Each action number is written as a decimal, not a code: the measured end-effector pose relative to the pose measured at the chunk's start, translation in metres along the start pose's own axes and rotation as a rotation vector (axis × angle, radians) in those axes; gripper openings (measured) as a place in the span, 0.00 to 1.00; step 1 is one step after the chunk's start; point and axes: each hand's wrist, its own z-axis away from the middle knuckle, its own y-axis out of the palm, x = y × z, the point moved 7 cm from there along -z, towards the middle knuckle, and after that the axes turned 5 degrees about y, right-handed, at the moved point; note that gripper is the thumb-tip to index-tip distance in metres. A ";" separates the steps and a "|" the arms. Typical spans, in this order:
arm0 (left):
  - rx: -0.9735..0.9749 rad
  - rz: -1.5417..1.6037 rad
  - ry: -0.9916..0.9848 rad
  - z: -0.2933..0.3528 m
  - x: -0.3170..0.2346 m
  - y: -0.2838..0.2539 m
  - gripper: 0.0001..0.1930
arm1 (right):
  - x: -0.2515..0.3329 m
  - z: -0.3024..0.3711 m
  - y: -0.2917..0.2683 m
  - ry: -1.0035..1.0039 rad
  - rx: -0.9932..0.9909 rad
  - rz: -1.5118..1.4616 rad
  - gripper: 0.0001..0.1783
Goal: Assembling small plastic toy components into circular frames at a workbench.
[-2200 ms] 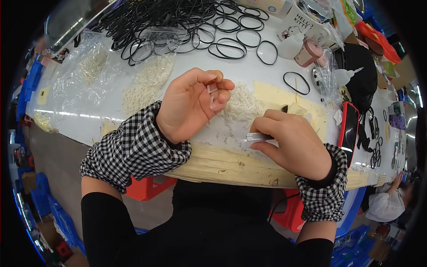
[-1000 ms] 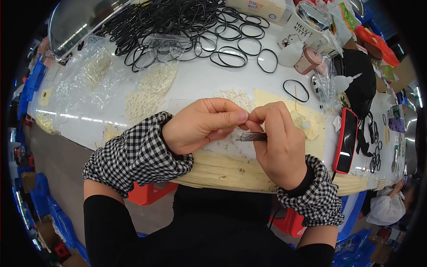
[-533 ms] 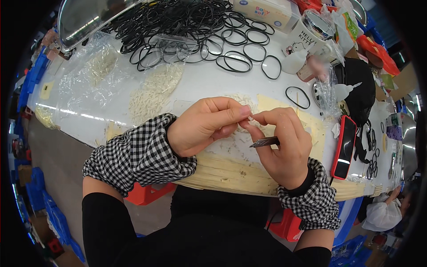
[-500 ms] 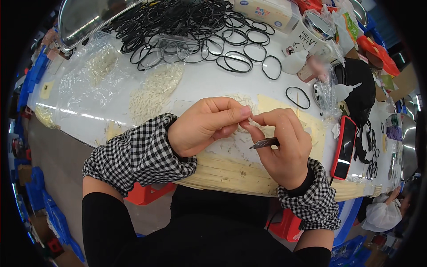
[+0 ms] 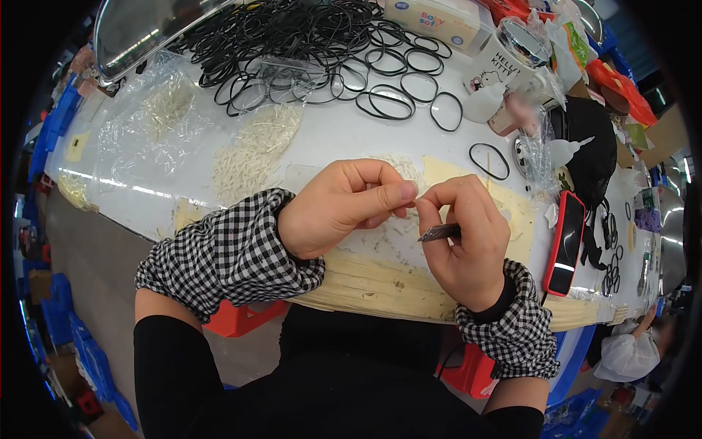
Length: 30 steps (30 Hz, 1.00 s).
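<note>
My left hand [image 5: 344, 201] is closed in a pinch, thumb against forefinger, over the middle of the white table [image 5: 358, 146]. What sits between those fingertips is too small to make out. My right hand [image 5: 472, 241] is closed beside it, its thumb and forefinger tips almost meeting the left ones. Tucked in its curled fingers is a dark pointed metal tool [image 5: 439, 233], its flat, blade-like tip sticking out to the left. Small whitish pieces [image 5: 398, 162] lie scattered behind and beneath both hands. A larger heap of short white pieces [image 5: 245, 168] spills from a clear bag left of them.
Black rubber-like loops [image 5: 292, 36] pile up at the back, and a single loop [image 5: 489, 161] lies nearer. On the right are a red-cased phone [image 5: 564, 241], a squeeze bottle [image 5: 567, 151] and a white cup [image 5: 497, 66]. Yellowish tape [image 5: 380, 285] covers the front edge.
My right hand's fingertips have shifted slightly, and the metal tool has turned a little with its tip further right. My left thumb has moved slightly; its pinch stays closed.
</note>
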 end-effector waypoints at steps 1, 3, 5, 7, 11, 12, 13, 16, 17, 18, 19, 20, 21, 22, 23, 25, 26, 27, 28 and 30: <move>-0.001 0.000 0.007 0.000 0.000 -0.001 0.10 | 0.000 0.001 0.001 -0.003 -0.001 0.002 0.08; -0.014 -0.010 0.014 0.000 -0.001 -0.001 0.10 | 0.001 0.002 0.002 -0.010 0.008 0.004 0.08; -0.039 -0.031 0.011 0.001 -0.003 0.001 0.11 | 0.003 0.003 0.004 -0.027 0.017 -0.001 0.08; -0.025 -0.016 0.006 0.000 0.000 0.002 0.12 | 0.003 0.004 0.007 -0.047 0.024 -0.006 0.09; 0.010 -0.018 0.000 0.001 -0.001 0.006 0.14 | 0.001 0.005 0.009 -0.044 0.030 -0.088 0.10; 0.009 -0.015 0.004 0.001 -0.002 0.006 0.14 | -0.001 0.005 0.009 -0.020 0.029 -0.102 0.11; 0.008 -0.011 0.008 0.001 -0.002 0.006 0.14 | -0.002 0.005 0.009 0.004 0.028 -0.116 0.11; 0.013 0.048 -0.021 0.001 -0.001 0.006 0.14 | -0.001 0.004 0.005 -0.008 0.008 -0.037 0.11; 0.016 0.076 -0.038 0.001 -0.001 0.006 0.14 | -0.001 0.004 0.004 -0.008 0.001 -0.028 0.11; 0.027 0.094 -0.071 0.001 0.000 0.006 0.13 | -0.001 0.004 0.003 -0.008 -0.006 -0.016 0.11; 0.039 0.113 -0.104 0.001 0.000 0.007 0.13 | -0.002 0.003 0.003 -0.008 -0.013 -0.005 0.11; 0.051 0.131 -0.136 0.001 0.001 0.006 0.12 | -0.001 0.003 0.001 -0.020 -0.027 -0.012 0.11; 0.061 0.131 -0.136 0.001 0.001 0.005 0.12 | -0.001 0.003 0.000 -0.032 -0.041 -0.022 0.11; 0.072 0.132 -0.135 0.001 0.001 0.004 0.11 | -0.001 0.003 -0.001 -0.045 -0.055 -0.031 0.11; 0.083 0.132 -0.134 0.000 0.000 0.003 0.11 | -0.001 0.002 -0.002 -0.051 -0.056 -0.034 0.12; 0.082 0.164 -0.152 0.001 0.001 0.002 0.10 | 0.000 0.001 -0.004 -0.061 -0.054 -0.040 0.13; 0.082 0.180 -0.161 0.001 0.002 0.001 0.10 | 0.000 0.001 -0.004 -0.076 -0.064 -0.052 0.14; 0.073 0.196 -0.155 0.001 0.002 0.001 0.09 | 0.000 0.002 -0.004 -0.092 -0.075 -0.061 0.15; 0.065 0.212 -0.149 0.000 0.002 0.002 0.09 | 0.001 0.002 -0.004 -0.108 -0.086 -0.071 0.16; 0.056 0.227 -0.140 -0.001 0.004 0.001 0.09 | 0.003 0.002 -0.004 -0.072 -0.081 -0.114 0.16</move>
